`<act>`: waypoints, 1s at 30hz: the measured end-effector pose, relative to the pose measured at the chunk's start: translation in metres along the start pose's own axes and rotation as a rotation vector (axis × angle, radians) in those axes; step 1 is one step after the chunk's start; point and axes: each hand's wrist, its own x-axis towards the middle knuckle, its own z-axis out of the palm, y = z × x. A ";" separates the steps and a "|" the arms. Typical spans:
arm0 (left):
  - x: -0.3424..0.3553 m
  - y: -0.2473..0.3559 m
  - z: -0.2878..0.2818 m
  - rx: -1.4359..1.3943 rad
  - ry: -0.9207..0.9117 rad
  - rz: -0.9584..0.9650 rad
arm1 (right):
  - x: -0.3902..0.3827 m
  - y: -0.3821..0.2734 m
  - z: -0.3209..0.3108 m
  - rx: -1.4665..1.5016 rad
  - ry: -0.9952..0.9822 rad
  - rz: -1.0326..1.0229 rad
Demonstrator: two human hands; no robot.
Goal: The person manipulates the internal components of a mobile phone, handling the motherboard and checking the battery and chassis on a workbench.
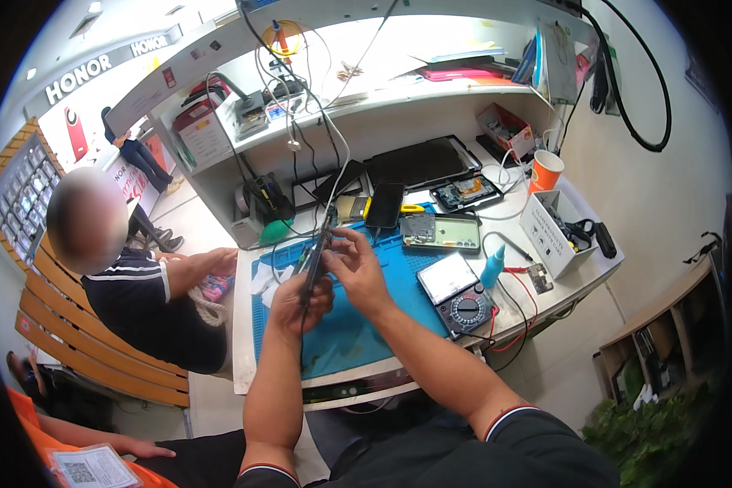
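Observation:
Over the blue work mat, my left hand is wrapped round the lower end of a thin dark device. It is seen almost edge-on and has a phone's slim shape; its face is hidden. My right hand closes its thumb and fingers on the upper part of the same device. A thin dark cable runs down by my left hand. Crumpled white tissue lies on the mat to the left. Beyond my right hand are a black phone and an opened phone or tablet body.
An analog multimeter with red and black leads sits at the right, beside a blue bottle. Farther right stand a white box and an orange cup. Cables hang from the shelf. A seated person is at the left.

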 end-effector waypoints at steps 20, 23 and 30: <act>-0.004 -0.002 0.018 0.871 0.339 0.391 | 0.004 -0.026 -0.015 0.327 -0.145 0.347; -0.004 -0.002 0.014 0.877 0.327 0.430 | 0.004 -0.025 -0.012 0.291 -0.198 0.335; 0.002 -0.004 0.009 0.934 0.343 0.481 | 0.006 -0.023 -0.018 0.150 -0.220 0.347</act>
